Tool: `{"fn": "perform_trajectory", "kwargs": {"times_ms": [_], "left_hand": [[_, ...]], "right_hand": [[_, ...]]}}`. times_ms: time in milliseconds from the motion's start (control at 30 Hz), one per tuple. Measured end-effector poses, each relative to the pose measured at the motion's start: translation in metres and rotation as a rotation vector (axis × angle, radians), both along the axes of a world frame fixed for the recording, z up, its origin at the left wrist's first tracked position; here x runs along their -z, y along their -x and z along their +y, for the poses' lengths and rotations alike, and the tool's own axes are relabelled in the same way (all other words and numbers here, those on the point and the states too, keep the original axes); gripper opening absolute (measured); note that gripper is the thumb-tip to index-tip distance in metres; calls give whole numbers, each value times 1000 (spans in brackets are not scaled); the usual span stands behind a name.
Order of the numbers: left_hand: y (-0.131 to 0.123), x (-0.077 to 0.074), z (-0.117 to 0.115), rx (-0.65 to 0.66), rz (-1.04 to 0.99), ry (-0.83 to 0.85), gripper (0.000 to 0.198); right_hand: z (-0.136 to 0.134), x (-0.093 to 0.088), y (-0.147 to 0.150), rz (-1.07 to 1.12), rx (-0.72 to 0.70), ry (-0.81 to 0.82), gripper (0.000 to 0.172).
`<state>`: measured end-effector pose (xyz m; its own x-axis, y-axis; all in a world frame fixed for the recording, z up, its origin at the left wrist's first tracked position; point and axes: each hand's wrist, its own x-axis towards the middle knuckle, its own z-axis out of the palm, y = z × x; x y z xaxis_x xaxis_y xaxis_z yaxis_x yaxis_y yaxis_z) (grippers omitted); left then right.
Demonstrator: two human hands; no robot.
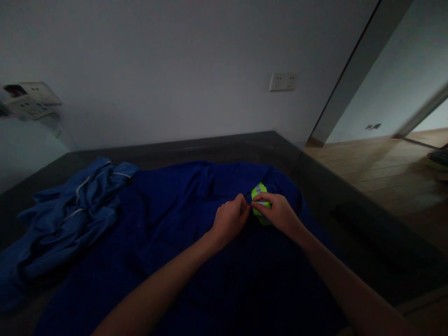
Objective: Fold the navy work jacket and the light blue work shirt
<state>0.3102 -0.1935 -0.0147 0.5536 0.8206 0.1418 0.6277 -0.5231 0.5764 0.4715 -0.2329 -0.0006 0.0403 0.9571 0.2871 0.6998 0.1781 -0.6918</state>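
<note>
A dark blue garment point(168, 196) with loose folds is spread over a dark surface. On it, near the right side, is a yellow-green reflective band point(258, 190) with a silver stripe. My left hand point(231, 217) is closed in a pinch on the blue cloth just left of the band. Meeting it almost fingertip to fingertip, my right hand point(278, 212) pinches the reflective band from the right. The fingers cover the exact spot they grip, and the dim light hides fine detail there.
A lighter blue garment point(73, 205) with white piping lies crumpled at the left. The dark surface point(245, 151) meets a pale wall with a double socket point(284, 81). More sockets point(35, 100) are at far left. Wooden flooring point(371, 161) shows beyond the right edge.
</note>
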Motion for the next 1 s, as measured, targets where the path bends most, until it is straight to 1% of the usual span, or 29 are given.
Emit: {"fn": "perform_trajectory", "kwargs": {"times_ms": [100, 200, 267, 433, 567, 633, 767, 867, 933, 1000], "left_hand": [[0, -2, -1, 3, 6, 16, 6], [0, -7, -2, 60, -18, 42, 7], [1, -10, -1, 97, -15, 24, 8], [5, -11, 4, 100, 47, -91, 6], [6, -8, 5, 134, 28, -134, 8], [6, -7, 5, 137, 49, -154, 9], [7, -9, 4, 132, 155, -266, 15], [7, -11, 5, 154, 198, -359, 21], [7, -12, 6, 166, 169, -400, 20], [8, -11, 8, 149, 89, -446, 16]], "right_hand": [[0, 1, 0, -5, 4, -8, 9], [0, -1, -1, -16, 9, -20, 12], [-1, -3, -2, -19, 8, -30, 13], [-3, -6, -3, -24, -24, -31, 12], [-3, -5, -3, -29, -39, -39, 14], [-3, -5, -3, -42, -41, -45, 14], [-4, -5, -4, -102, -71, -60, 14], [-6, -5, -5, -153, -103, -80, 15], [-6, -6, -6, -181, -121, -89, 15], [-6, -6, -7, -196, -140, -90, 15]]}}
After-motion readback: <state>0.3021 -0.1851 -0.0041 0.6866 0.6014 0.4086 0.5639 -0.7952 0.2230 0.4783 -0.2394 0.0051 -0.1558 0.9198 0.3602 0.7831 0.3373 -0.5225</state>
